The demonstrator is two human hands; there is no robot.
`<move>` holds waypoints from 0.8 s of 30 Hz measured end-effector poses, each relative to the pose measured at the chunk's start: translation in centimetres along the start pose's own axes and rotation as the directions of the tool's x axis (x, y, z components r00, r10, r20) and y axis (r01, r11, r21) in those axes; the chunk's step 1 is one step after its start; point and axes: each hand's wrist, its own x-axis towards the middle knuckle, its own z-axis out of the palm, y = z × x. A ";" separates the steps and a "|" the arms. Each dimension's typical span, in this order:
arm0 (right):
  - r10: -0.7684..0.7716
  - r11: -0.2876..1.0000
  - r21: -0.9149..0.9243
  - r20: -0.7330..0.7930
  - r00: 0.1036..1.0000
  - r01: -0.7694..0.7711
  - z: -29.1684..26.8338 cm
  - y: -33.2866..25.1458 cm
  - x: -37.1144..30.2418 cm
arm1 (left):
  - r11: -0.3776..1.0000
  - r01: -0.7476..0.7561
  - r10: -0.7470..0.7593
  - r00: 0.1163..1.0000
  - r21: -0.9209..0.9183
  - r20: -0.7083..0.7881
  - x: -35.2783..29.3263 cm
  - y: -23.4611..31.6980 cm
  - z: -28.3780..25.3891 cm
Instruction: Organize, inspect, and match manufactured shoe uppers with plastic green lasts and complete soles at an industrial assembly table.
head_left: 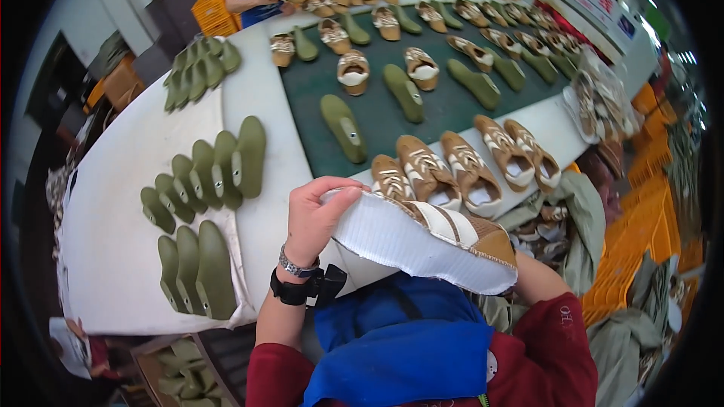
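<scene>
Shoe upper [422, 245] near tan shoes [424, 164]

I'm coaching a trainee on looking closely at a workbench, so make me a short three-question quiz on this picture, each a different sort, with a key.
1. True or false: the left hand holds one end of a tan-and-white shoe.

2. What colour is the mat on the table?
A. Orange
B. Dark green
C. Blue

3. How many green foot forms make up the group nearest the person on the white tabletop?

Key:
1. True.
2. B.
3. Three.
</scene>
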 end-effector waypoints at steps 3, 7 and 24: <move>-0.097 0.949 -0.309 -0.075 0.992 0.069 1.6 -2.1 1.7 | 0.995 -0.095 0.089 0.978 -0.025 -0.191 -1.9 -0.3 -3.3; 0.128 0.921 0.373 -0.016 0.992 -0.113 2.4 -4.4 2.0 | 0.961 -0.277 0.255 0.891 -0.004 -0.376 -4.3 -0.7 -6.7; -0.243 0.376 -0.785 0.428 0.870 0.491 14.6 -6.9 8.2 | 0.431 -0.153 -0.098 0.972 -0.889 -0.215 -5.5 -4.2 -10.3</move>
